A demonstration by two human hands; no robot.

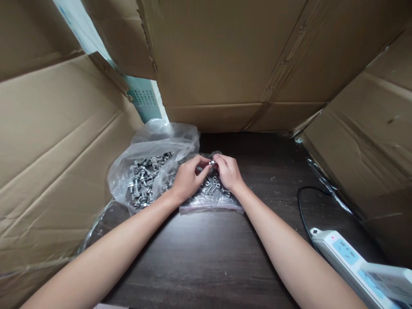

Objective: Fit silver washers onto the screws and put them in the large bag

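Observation:
A small silvery bolt (211, 162) is pinched between the fingertips of both hands, and it seems to have a nut on it. My left hand (188, 178) closes thumb and forefinger on its left end. From the other side, my right hand (229, 172) grips the right end with bent fingers. Below them, loose small bolts and nuts (211, 185) lie on a flattened clear plastic bag (210, 205). To the left, an open clear plastic bag (120, 178) holds many larger bolts (143, 178); my left wrist is close to it.
Cardboard walls (231, 56) enclose the dark wooden tabletop (206, 257) at the back and both sides. A white power strip (346, 253) with a plugged-in adapter lies at the lower right, its black cable (299, 201) curving behind. A pale green printed sheet (144, 98) shows through a gap.

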